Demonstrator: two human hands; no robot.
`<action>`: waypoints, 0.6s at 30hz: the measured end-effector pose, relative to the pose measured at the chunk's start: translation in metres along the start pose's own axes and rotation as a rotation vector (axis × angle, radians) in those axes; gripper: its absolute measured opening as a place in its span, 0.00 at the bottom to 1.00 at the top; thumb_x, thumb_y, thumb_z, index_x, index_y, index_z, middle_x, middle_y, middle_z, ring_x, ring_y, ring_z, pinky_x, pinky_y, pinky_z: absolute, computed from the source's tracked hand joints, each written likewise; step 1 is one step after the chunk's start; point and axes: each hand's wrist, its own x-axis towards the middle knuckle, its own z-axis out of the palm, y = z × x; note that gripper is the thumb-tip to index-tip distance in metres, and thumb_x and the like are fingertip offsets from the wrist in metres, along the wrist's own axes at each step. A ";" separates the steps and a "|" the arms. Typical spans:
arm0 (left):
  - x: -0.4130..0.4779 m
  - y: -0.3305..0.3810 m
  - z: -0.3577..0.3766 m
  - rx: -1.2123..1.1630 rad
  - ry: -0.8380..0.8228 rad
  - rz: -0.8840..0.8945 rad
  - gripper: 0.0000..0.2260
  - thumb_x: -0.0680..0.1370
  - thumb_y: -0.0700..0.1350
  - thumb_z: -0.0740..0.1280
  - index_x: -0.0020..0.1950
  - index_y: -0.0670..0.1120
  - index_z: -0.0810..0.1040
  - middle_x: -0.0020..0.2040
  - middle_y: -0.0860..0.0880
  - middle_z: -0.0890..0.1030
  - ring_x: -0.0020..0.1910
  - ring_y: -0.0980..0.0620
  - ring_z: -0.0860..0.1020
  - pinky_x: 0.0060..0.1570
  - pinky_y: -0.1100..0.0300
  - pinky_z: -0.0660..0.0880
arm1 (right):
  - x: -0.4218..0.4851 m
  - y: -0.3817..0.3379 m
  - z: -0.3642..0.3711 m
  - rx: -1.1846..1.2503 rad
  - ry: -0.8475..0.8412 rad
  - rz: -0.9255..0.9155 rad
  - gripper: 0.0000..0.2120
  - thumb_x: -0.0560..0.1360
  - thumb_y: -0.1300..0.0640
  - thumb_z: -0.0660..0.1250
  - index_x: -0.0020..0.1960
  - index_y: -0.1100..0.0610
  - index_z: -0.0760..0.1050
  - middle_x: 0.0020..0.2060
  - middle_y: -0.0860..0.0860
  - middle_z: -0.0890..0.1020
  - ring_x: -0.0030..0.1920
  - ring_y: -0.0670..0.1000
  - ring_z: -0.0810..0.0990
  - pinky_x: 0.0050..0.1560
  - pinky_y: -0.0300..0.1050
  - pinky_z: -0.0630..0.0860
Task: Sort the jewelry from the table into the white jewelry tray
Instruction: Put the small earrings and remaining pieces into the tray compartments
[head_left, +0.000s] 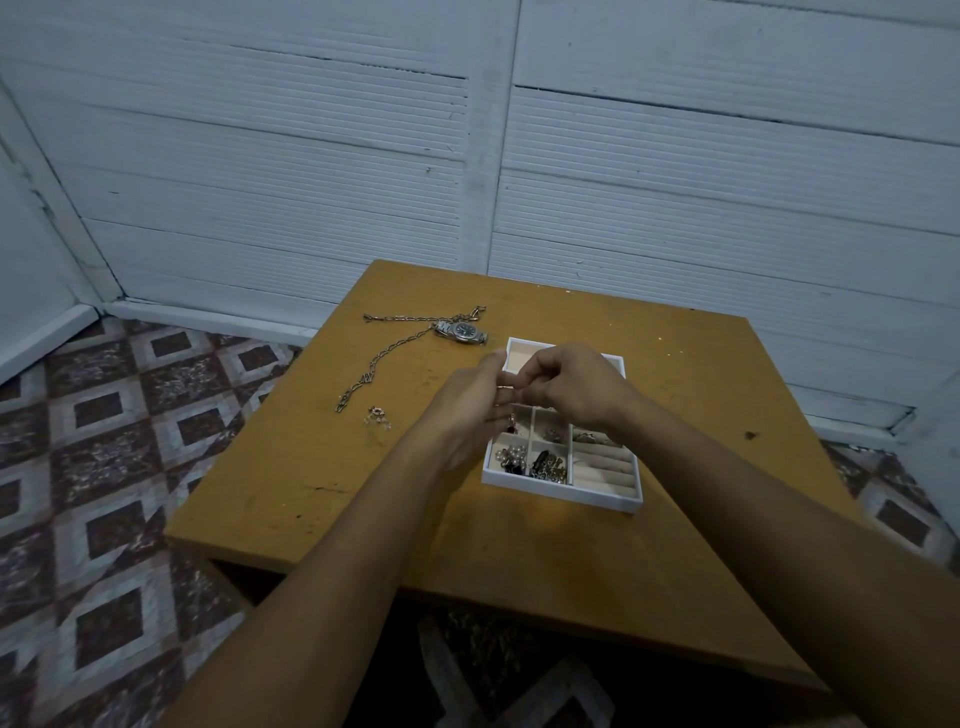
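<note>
In the head view, both hands are held over the white jewelry tray (561, 496), which is set on the yellow-brown surface (311, 467) toward its right side. The left hand (467, 410) is seen with fingers (493, 364) fairly straight and relaxed, reaching toward the right hand (576, 387). The right hand's fingers (530, 376) are curled and meet the left fingertips above the tray's middle; whether a small piece is pinched there cannot be told. In the tray's near compartments, pearl beads (511, 457) and a dark chain pile (548, 465) are seen, with padded ring rolls (605, 470) beside them on the right. Left of the tray, 3 items are left on the surface: a watch (460, 331) at the far side, a long chain (387, 356) touching it, and a small cluster of pieces (376, 415) just beside the chain's near end.
</note>
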 end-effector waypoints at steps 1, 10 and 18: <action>0.000 0.000 0.000 0.005 0.000 0.000 0.19 0.83 0.54 0.54 0.52 0.41 0.78 0.52 0.41 0.82 0.54 0.47 0.80 0.59 0.53 0.75 | 0.000 0.001 0.001 0.005 0.001 0.005 0.05 0.71 0.63 0.72 0.41 0.53 0.81 0.35 0.48 0.81 0.38 0.47 0.78 0.44 0.44 0.74; 0.001 0.000 -0.001 0.113 0.067 0.080 0.16 0.81 0.50 0.59 0.53 0.39 0.80 0.47 0.42 0.83 0.44 0.47 0.78 0.51 0.50 0.75 | -0.006 0.005 0.000 0.052 0.027 0.052 0.06 0.70 0.63 0.71 0.43 0.53 0.81 0.36 0.52 0.82 0.37 0.51 0.79 0.42 0.50 0.78; -0.007 -0.007 -0.018 0.322 0.109 0.214 0.13 0.81 0.49 0.60 0.47 0.44 0.81 0.46 0.44 0.84 0.48 0.47 0.82 0.55 0.45 0.76 | -0.008 0.001 0.006 0.109 0.025 0.092 0.08 0.71 0.62 0.71 0.49 0.54 0.79 0.40 0.56 0.84 0.31 0.50 0.76 0.27 0.38 0.68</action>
